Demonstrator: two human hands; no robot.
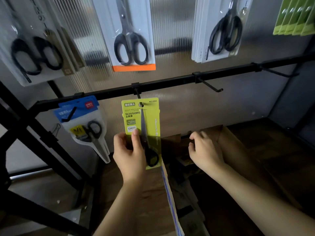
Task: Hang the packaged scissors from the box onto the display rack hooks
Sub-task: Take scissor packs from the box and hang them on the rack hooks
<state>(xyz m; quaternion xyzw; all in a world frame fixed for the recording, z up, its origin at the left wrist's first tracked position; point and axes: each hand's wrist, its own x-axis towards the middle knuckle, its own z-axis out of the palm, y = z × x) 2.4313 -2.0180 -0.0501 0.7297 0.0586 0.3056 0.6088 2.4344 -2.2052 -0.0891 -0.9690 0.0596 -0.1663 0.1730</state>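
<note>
A green scissors pack (150, 120) hangs with its top hole over the middle hook (137, 94) of the lower black rail (170, 83). My left hand (130, 155) grips the pack's lower left part, thumb on its front. My right hand (203, 149) hovers over the open cardboard box (238, 150) at the lower right, fingers loosely curled and holding nothing. The box's contents are dark and hard to make out.
Blue-topped scissors packs (85, 123) hang on the hook to the left. Two bare hooks (210, 86) (279, 73) stick out of the rail to the right. Above hang more scissors packs (132, 34) (219, 29) and green packs (296, 16). Black rack struts (42, 138) cross the left side.
</note>
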